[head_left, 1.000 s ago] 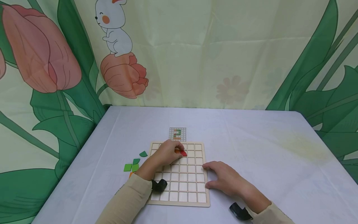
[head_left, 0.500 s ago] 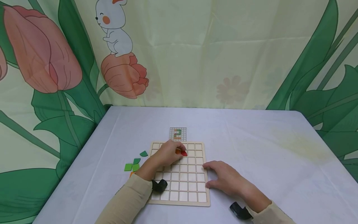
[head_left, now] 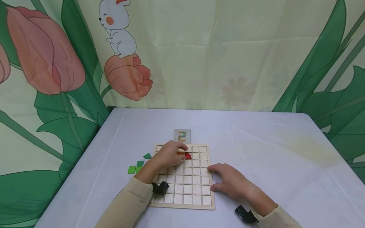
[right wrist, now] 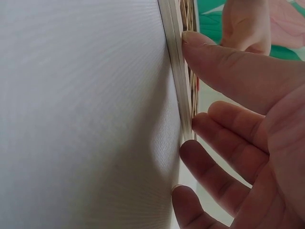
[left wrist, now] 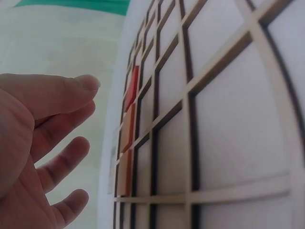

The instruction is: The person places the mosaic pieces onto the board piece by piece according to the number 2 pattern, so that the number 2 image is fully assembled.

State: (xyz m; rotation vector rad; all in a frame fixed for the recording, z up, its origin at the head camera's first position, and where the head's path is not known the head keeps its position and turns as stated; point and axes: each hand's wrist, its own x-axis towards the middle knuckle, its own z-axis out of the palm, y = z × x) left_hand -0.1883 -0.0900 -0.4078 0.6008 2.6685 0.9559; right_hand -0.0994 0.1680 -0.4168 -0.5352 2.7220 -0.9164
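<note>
A wooden grid board [head_left: 182,205] lies flat on the table. In its upper part sit a red quarter-round tile [head_left: 188,155] and two orange tiles [left wrist: 127,129], lined up in neighbouring cells as the left wrist view shows. My left hand [head_left: 169,154] hovers over these tiles, partly covering them from the head view. Its thumb and fingers are loosely bent with nothing between them. My right hand [head_left: 229,180] rests at the board's right side, thumb and fingertips against the edge, fingers spread and relaxed.
Left of the board lie dark green curved tiles [head_left: 147,156] and light green square tiles [head_left: 131,169]. Behind the board's top edge is a small pattern card [head_left: 182,136] with a coloured figure on a grid. A printed curtain [head_left: 194,63] hangs behind the white table [head_left: 256,142].
My left hand has lifted slightly up and left, its fingers parting from the tiles beside the red one. The right hand stays at the board's edge.
</note>
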